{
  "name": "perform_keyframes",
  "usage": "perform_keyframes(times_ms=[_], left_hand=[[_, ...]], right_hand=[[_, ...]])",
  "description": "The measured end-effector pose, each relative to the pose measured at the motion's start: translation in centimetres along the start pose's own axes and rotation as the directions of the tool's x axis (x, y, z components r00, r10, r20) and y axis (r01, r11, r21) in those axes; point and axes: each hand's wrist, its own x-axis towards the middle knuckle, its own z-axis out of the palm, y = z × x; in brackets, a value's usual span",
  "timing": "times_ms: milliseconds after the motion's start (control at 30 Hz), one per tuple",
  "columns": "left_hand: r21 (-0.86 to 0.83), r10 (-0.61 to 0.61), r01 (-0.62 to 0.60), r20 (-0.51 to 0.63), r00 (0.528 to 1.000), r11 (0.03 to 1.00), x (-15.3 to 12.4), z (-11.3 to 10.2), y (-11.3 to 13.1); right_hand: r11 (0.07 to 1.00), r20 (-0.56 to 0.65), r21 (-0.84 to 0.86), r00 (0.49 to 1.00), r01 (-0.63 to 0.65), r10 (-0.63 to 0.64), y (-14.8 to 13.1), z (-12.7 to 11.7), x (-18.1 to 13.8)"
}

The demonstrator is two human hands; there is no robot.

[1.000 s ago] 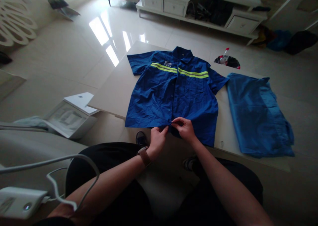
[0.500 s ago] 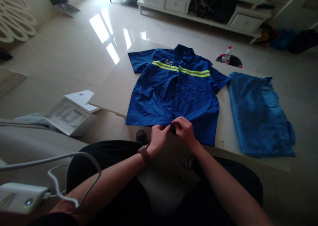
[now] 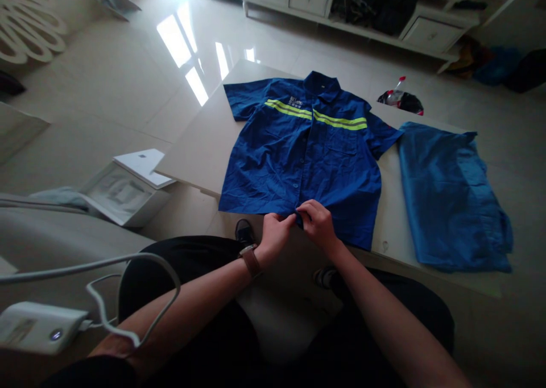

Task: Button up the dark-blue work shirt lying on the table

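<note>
A dark blue short-sleeved work shirt (image 3: 298, 149) with a yellow reflective chest stripe lies spread flat on a low pale table (image 3: 200, 143), collar away from me. My left hand (image 3: 275, 232), with a watch on the wrist, and my right hand (image 3: 316, 223) meet at the bottom of the shirt's front placket. Both pinch the hem there, fingertips almost touching. What lies between the fingertips is too small to make out.
Lighter blue cloth (image 3: 452, 194) lies folded on the table's right part. Beyond the table, a bottle on a dark bag (image 3: 401, 99) sits on the tiled floor. An open white box (image 3: 128, 186) stands at left. A white charger with cable (image 3: 38, 326) rests near my left knee. White drawers (image 3: 367, 7) stand behind.
My hands stay at the shirt's bottom placket and have drawn slightly closer together. The view has shifted a little, so everything sits a bit further right in the frame.
</note>
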Motion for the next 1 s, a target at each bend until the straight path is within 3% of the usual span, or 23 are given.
perform_keyframes(times_ms=[133, 267, 400, 600, 833, 1000], left_hand=[[-0.031, -0.035, 0.035, 0.004, 0.999, 0.999, 0.4, 0.0, -0.4], [-0.038, 0.003, -0.002, 0.020, 1.000, 0.999, 0.8, -0.2, -0.5], [0.071, 0.057, -0.058, 0.026, 0.998, 0.996, 0.5, -0.2, -0.6], [0.158, 0.149, -0.151, 0.024, 0.989, 0.976, 0.0, -0.1, -0.8], [0.088, 0.172, -0.179, 0.085, 0.981, 0.980, 0.1, -0.1, -0.6], [0.079, 0.206, -0.214, 0.096, 0.974, 0.974, 0.1, 0.0, -0.6]], right_hand=[[0.997, 0.005, 0.068, 1.000, -0.030, 0.029, -0.3, -0.4, 0.5], [0.977, 0.038, 0.176, 0.992, -0.122, 0.117, 0.2, -0.5, 1.0], [0.941, 0.102, 0.244, 0.971, -0.236, 0.217, 0.9, -0.3, 1.2], [0.914, 0.190, 0.273, 0.948, -0.301, 0.255, 1.0, -0.6, 1.5], [0.691, 0.376, 0.465, 0.830, -0.553, 0.412, 2.0, -0.2, 1.6], [0.668, 0.315, 0.486, 0.826, -0.564, 0.468, 2.2, -0.1, 1.5]])
